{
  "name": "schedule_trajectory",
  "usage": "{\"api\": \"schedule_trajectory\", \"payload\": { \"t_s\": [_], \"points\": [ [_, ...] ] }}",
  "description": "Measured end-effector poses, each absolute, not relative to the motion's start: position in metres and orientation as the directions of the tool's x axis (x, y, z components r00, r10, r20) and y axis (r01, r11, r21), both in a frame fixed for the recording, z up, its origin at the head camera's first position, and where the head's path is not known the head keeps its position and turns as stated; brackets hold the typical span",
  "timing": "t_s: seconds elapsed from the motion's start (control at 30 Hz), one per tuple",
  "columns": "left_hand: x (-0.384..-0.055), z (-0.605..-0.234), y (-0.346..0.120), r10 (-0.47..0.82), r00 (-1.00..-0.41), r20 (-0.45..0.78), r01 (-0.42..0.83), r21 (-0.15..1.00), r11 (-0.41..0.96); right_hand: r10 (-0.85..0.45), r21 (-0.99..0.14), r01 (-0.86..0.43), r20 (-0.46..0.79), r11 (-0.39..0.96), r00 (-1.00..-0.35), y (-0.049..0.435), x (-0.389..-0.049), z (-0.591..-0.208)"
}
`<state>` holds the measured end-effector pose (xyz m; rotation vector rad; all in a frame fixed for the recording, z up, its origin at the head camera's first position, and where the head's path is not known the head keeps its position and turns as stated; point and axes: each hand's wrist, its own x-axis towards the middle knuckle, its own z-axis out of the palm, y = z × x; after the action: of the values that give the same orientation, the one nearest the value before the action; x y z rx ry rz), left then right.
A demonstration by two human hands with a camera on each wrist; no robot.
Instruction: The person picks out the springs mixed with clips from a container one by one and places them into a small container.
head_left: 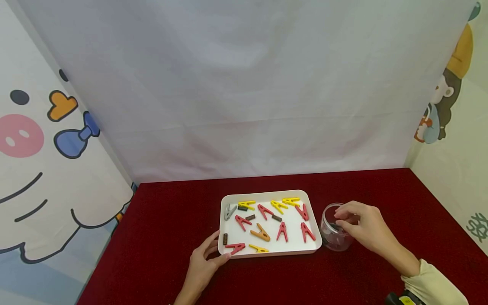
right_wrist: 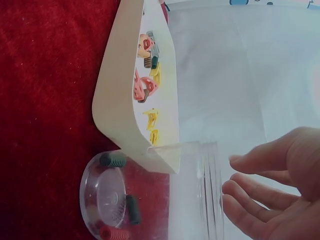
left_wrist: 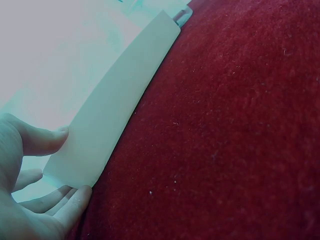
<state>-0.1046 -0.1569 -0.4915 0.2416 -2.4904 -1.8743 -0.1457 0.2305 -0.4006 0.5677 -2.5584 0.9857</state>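
A white rectangular tray (head_left: 272,250) lies on the dark red cloth, with several small plastic clips in it: red, yellow, one orange (head_left: 261,233) and one grey. Dark coil springs (head_left: 276,218) lie among them. My left hand (head_left: 203,262) grips the tray's near left corner, thumb at the near wall and fingers round the corner. Just right of the tray stands a clear jar (head_left: 328,237). Inside it are a dark green spring (right_wrist: 114,160), a black spring (right_wrist: 133,210) and a red spring (right_wrist: 115,233). My right hand (head_left: 362,222) is over the jar's mouth, thumb and fingers apart, nothing seen between them.
The red cloth (head_left: 160,237) covers the table. White fabric (head_left: 244,106) rises behind it, and printed cartoon panels stand at the left (head_left: 38,182) and right (head_left: 450,169). A dark strapped device (head_left: 406,298) is at the right wrist, below a cream sleeve (head_left: 434,284).
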Motion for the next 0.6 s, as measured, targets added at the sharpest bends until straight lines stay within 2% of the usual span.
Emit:
{"api": "schedule_trajectory", "payload": {
  "t_s": [0.6],
  "points": [
    [-0.104,-0.491,-0.157,-0.132,-0.988,-0.085,-0.118,0.955,0.272,-0.258,-0.580,-0.474,0.417,0.663,-0.871,0.217,-0.148,-0.395]
  ]
}}
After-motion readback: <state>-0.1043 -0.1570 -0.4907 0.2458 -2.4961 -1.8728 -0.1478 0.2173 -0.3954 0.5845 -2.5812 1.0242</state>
